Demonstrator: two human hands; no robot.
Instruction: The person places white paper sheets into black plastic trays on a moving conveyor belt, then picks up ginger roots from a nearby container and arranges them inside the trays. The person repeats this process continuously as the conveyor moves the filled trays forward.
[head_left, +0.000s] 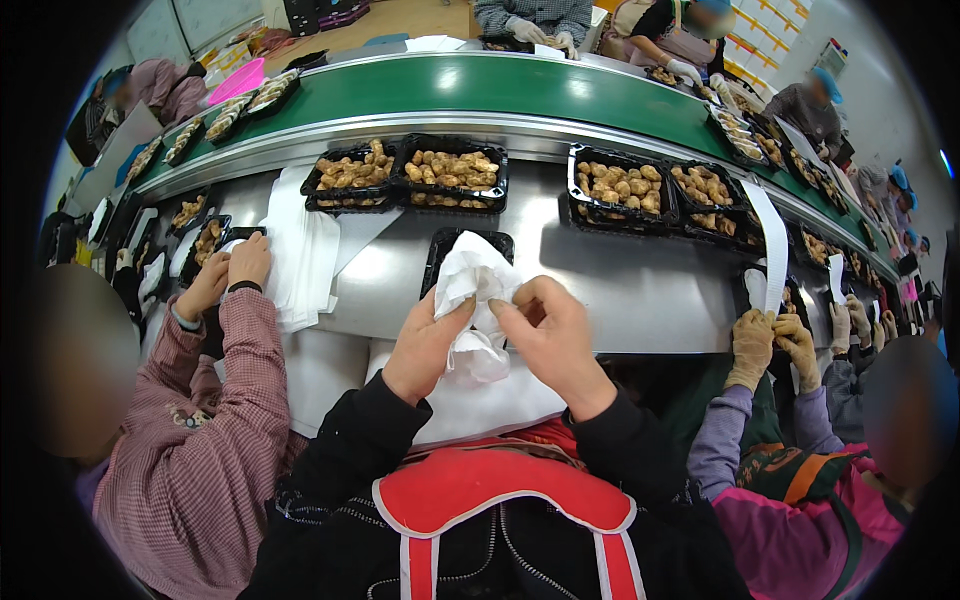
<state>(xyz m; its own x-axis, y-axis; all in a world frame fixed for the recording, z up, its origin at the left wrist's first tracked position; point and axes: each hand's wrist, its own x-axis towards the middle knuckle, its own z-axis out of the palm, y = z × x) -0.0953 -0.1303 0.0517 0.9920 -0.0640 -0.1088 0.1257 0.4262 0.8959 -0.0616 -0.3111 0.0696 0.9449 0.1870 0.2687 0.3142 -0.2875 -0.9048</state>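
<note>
Both my hands hold a crumpled sheet of thin white paper (476, 281) above the front edge of the steel table. My left hand (427, 341) grips its left side between thumb and fingers. On the right side, the thumb and forefinger of my right hand (559, 337) pinch the folds. Just beyond the paper lies a black plastic tray (433, 259), partly hidden by it, so its contents cannot be seen. Farther back stand stacked black trays of brown, knobbly mushrooms (450, 169), with another such group of mushrooms (619, 187) to the right.
A pile of white paper sheets (296, 255) lies left on the steel table (600, 292). A green conveyor belt (510, 82) runs behind, carrying filled trays (274, 91) at its ends. Co-workers sit close on both sides; a gloved hand (752, 346) holds a white strip (769, 240) at right.
</note>
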